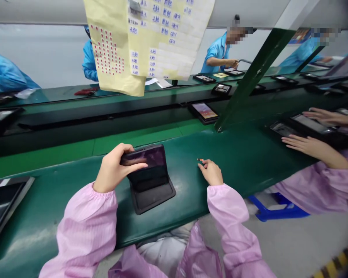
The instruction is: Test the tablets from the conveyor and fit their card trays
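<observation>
My left hand grips a dark glossy phone-sized device by its edge, tilted up from a black flat tray on the green conveyor belt. The device's lower edge stays over the tray. My right hand rests on the belt to the right of the tray. A tiny orange tab sits pinched at its fingertips. Pink sleeves cover both my forearms.
A co-worker's pink-sleeved hands lie on a dark device at the right. A black tray sits at the left edge. More devices in trays line the belts ahead. A green slanted bar and a hanging yellow sheet stand ahead.
</observation>
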Demonstrator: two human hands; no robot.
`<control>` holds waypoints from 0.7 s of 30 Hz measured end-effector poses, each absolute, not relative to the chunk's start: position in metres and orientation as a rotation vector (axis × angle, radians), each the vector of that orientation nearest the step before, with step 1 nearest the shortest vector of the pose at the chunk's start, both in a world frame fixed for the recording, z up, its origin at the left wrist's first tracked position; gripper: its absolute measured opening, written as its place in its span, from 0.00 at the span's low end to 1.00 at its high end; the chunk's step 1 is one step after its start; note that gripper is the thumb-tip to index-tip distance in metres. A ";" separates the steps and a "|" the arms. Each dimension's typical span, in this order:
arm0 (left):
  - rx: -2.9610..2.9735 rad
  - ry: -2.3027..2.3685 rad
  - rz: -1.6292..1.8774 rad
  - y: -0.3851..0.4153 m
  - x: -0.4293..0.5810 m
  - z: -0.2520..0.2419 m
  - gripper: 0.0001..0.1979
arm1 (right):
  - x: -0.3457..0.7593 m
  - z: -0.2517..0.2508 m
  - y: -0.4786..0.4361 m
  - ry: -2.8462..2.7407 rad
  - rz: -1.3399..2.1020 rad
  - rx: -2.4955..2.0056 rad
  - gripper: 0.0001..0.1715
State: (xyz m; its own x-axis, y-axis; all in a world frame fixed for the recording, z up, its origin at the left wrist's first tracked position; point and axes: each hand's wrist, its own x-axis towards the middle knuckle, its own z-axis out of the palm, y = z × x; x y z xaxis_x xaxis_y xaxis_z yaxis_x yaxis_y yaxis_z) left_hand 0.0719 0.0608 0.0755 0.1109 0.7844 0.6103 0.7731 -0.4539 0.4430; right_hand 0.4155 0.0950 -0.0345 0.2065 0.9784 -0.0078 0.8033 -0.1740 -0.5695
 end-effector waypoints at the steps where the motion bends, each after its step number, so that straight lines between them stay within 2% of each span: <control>1: 2.322 1.615 1.293 0.060 0.071 0.076 0.24 | 0.421 -0.038 0.099 -1.653 0.548 -2.092 0.15; 5: 2.287 1.655 1.320 0.058 0.067 0.079 0.23 | 0.422 -0.046 0.114 -1.659 0.674 -2.221 0.16; 10: 2.302 1.570 1.255 0.053 0.070 0.089 0.18 | 0.424 -0.038 0.125 -1.711 0.928 -2.168 0.13; 15: 2.177 1.500 1.326 0.051 0.079 0.097 0.09 | 0.422 -0.010 0.121 -1.770 1.164 -1.861 0.18; 21: 2.074 1.428 1.548 0.047 0.096 0.098 0.08 | 0.373 0.058 0.104 -1.970 1.298 -1.275 0.21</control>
